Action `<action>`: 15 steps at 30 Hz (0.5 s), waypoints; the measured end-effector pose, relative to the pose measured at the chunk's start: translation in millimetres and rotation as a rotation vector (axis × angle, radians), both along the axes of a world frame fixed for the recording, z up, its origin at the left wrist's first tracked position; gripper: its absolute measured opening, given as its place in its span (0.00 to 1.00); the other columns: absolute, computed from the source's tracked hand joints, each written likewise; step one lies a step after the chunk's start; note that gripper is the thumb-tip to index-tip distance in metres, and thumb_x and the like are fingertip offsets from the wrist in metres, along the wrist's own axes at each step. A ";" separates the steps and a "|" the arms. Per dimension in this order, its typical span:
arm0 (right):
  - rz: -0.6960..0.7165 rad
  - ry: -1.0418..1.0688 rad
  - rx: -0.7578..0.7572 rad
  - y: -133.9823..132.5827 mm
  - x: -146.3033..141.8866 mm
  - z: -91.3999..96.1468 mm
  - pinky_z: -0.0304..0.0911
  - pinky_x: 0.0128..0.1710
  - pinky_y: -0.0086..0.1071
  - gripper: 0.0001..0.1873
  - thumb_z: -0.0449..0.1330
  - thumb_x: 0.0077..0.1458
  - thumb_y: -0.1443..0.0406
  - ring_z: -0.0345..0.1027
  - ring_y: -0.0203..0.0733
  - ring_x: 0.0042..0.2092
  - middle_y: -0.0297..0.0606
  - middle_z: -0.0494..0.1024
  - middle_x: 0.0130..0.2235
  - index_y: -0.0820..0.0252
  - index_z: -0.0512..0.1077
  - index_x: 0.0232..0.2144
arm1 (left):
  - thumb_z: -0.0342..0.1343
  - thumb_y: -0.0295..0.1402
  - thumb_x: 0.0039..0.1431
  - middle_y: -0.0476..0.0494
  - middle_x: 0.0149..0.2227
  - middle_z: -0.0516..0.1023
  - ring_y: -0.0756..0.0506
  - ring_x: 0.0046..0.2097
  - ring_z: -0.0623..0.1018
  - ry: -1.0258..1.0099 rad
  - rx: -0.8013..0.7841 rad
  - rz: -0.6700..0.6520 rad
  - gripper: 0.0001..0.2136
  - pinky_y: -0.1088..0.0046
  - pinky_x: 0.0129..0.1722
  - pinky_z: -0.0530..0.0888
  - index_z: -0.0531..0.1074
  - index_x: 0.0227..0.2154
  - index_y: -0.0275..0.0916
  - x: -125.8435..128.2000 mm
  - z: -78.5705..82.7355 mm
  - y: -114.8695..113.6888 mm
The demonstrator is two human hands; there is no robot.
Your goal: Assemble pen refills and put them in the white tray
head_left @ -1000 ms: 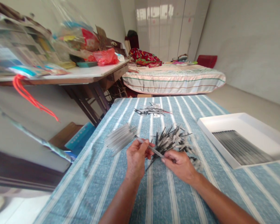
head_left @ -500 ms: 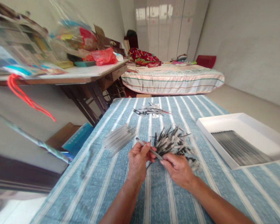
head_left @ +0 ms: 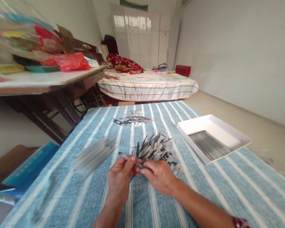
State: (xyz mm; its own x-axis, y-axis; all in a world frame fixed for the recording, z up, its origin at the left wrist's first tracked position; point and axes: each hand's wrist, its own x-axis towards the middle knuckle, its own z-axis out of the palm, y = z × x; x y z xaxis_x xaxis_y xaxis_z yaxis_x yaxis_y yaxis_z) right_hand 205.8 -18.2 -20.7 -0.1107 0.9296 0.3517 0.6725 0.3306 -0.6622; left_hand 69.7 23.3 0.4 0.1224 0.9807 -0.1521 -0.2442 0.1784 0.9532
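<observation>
A slim grey pen (head_left: pixel 124 155) with a dark end lies slantwise between my two hands. My left hand (head_left: pixel 120 175) pinches its middle between thumb and fingers. The fingers of my right hand (head_left: pixel 161 177) are closed round its lower right end, which they hide. Just beyond the hands is a loose pile of small black and clear pen parts (head_left: pixel 154 147), seemingly caps and tips. To the left lies a row of translucent pen barrels (head_left: pixel 93 156), somewhat blurred.
A white open box (head_left: pixel 215 122) at right holds a row of dark pens (head_left: pixel 206 144). Thin black pieces (head_left: pixel 133 119) lie farther back on the striped cloth (head_left: pixel 85 209). A cluttered side table (head_left: pixel 78 76) stands at left, a bed (head_left: pixel 149 87) behind.
The camera has turned right, so the scene shifts left in view. My right hand has drawn closer to my left along the pen. Both hands still grip it.
</observation>
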 end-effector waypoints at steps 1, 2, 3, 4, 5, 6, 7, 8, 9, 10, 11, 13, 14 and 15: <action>0.005 -0.021 -0.003 0.2 0.9 1.8 0.54 0.29 0.23 0.10 0.52 0.56 0.65 0.65 0.32 0.27 0.30 0.72 0.24 0.58 0.69 0.26 | 0.63 0.37 0.41 0.50 0.20 0.74 0.52 0.21 0.69 0.006 0.005 -0.014 0.09 0.77 0.20 0.67 0.73 0.23 0.36 0.5 0.6 -1.1; 0.009 -0.043 -0.016 0.5 2.0 3.6 0.54 0.29 0.23 0.09 0.52 0.55 0.65 0.65 0.32 0.26 0.30 0.72 0.23 0.58 0.69 0.25 | 0.63 0.37 0.41 0.50 0.20 0.74 0.52 0.21 0.69 0.009 0.007 -0.025 0.10 0.77 0.20 0.66 0.73 0.23 0.36 0.9 1.2 -2.0; 0.012 -0.060 -0.034 0.8 3.4 5.4 0.54 0.28 0.22 0.09 0.53 0.54 0.65 0.64 0.31 0.25 0.29 0.71 0.22 0.58 0.69 0.24 | 0.63 0.37 0.41 0.49 0.21 0.75 0.52 0.21 0.69 0.010 0.005 -0.039 0.10 0.78 0.20 0.66 0.73 0.24 0.36 1.1 1.7 -2.8; 0.012 -0.071 -0.053 1.1 5.5 7.2 0.53 0.27 0.22 0.08 0.54 0.53 0.66 0.63 0.31 0.24 0.28 0.70 0.21 0.58 0.69 0.24 | 0.63 0.37 0.42 0.49 0.23 0.76 0.52 0.21 0.69 0.012 0.005 -0.052 0.10 0.78 0.20 0.65 0.73 0.25 0.37 1.1 2.2 -3.4; 0.006 -0.075 -0.069 1.3 8.7 9.2 0.52 0.25 0.22 0.07 0.54 0.52 0.66 0.62 0.31 0.23 0.28 0.69 0.20 0.58 0.69 0.24 | 0.63 0.38 0.42 0.48 0.25 0.77 0.52 0.22 0.69 0.021 0.008 -0.064 0.10 0.78 0.20 0.65 0.73 0.26 0.37 0.9 2.7 -3.5; -0.012 -0.074 -0.079 1.5 13.5 11.4 0.51 0.24 0.22 0.07 0.55 0.52 0.66 0.61 0.31 0.23 0.28 0.68 0.19 0.58 0.70 0.24 | 0.63 0.38 0.42 0.47 0.27 0.78 0.52 0.23 0.70 0.036 0.013 -0.068 0.11 0.77 0.21 0.66 0.74 0.28 0.37 0.5 3.1 -3.2; -0.043 -0.065 -0.084 1.4 20.5 13.6 0.51 0.23 0.22 0.06 0.55 0.51 0.66 0.60 0.31 0.22 0.27 0.68 0.19 0.58 0.70 0.24 | 0.63 0.38 0.42 0.46 0.28 0.78 0.51 0.24 0.71 0.060 0.018 -0.060 0.12 0.77 0.21 0.66 0.74 0.29 0.37 -0.2 3.5 -2.3; -0.084 -0.056 -0.084 1.2 30.3 15.9 0.51 0.23 0.22 0.06 0.55 0.51 0.66 0.60 0.31 0.22 0.28 0.68 0.20 0.58 0.71 0.24 | 0.63 0.39 0.41 0.46 0.29 0.78 0.50 0.24 0.71 0.091 0.024 -0.042 0.14 0.76 0.21 0.67 0.74 0.31 0.37 -1.4 3.9 -0.6; -0.140 -0.047 -0.078 0.7 43.1 18.2 0.51 0.22 0.23 0.07 0.55 0.52 0.66 0.60 0.32 0.22 0.28 0.69 0.20 0.58 0.71 0.25 | 0.63 0.39 0.41 0.45 0.29 0.79 0.49 0.24 0.72 0.126 0.029 -0.013 0.14 0.76 0.21 0.67 0.74 0.31 0.37 -3.1 4.2 1.7; -0.201 -0.044 -0.070 -0.2 59.1 20.4 0.52 0.23 0.23 0.08 0.54 0.52 0.65 0.61 0.32 0.23 0.29 0.70 0.21 0.58 0.71 0.25 | 0.63 0.39 0.40 0.45 0.29 0.79 0.49 0.24 0.72 0.158 0.034 0.025 0.14 0.75 0.21 0.67 0.74 0.31 0.37 -5.4 4.5 4.5; -0.270 -0.062 -0.054 -1.5 78.2 22.6 0.54 0.25 0.24 0.09 0.53 0.53 0.65 0.63 0.33 0.24 0.30 0.71 0.22 0.58 0.72 0.25 | 0.63 0.39 0.40 0.45 0.29 0.79 0.49 0.24 0.72 0.183 0.040 0.064 0.14 0.75 0.21 0.68 0.73 0.30 0.37 -8.2 4.7 7.8; -0.478 -0.179 -0.041 -5.6 123.6 26.7 0.57 0.29 0.26 0.10 0.53 0.53 0.63 0.66 0.37 0.29 0.33 0.75 0.26 0.58 0.74 0.27 | 0.62 0.38 0.40 0.45 0.27 0.79 0.48 0.24 0.72 0.212 0.053 0.141 0.13 0.75 0.20 0.68 0.73 0.29 0.37 -14.5 5.3 14.8; -0.599 -0.267 -0.077 -8.5 148.3 28.4 0.57 0.31 0.27 0.11 0.53 0.52 0.62 0.68 0.39 0.32 0.35 0.76 0.30 0.57 0.75 0.29 | 0.62 0.37 0.39 0.45 0.26 0.79 0.48 0.24 0.72 0.219 0.057 0.169 0.13 0.75 0.20 0.68 0.73 0.29 0.37 -17.7 5.6 17.9; -0.710 -0.361 -0.157 -11.7 173.2 29.9 0.57 0.32 0.28 0.11 0.53 0.52 0.62 0.69 0.40 0.35 0.36 0.77 0.34 0.56 0.75 0.31 | 0.62 0.37 0.39 0.46 0.26 0.78 0.48 0.24 0.72 0.225 0.058 0.190 0.13 0.75 0.20 0.68 0.73 0.29 0.37 -20.6 6.0 20.6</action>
